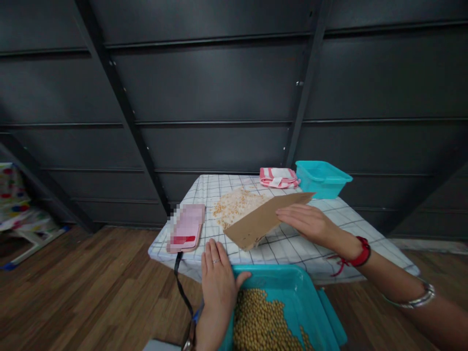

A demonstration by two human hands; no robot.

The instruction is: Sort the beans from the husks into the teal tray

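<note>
My right hand (310, 222) holds a piece of brown cardboard (261, 222) by its right part, fingers straight over its upper face and thumb hidden. The cardboard is tilted above the tablecloth, beside a scatter of pale and yellow grain-like bits (234, 204). My left hand (217, 278) grips the left rim of a teal tray (290, 282), its thumb over the edge and its fingers stretched along the outside towards the cloth. Inside the tray lie many round tan beans (263, 321), heaped mostly towards the left. The tray sits against the table's near edge.
A pink phone-like object (188, 226), partly pixelated, lies at the left of the checked tablecloth (292, 246). Behind are a folded red-and-white cloth (279, 177) and a teal basin (321, 179). A black strap (182, 282) hangs near my left wrist. Dark panels (215, 87) stand behind the table.
</note>
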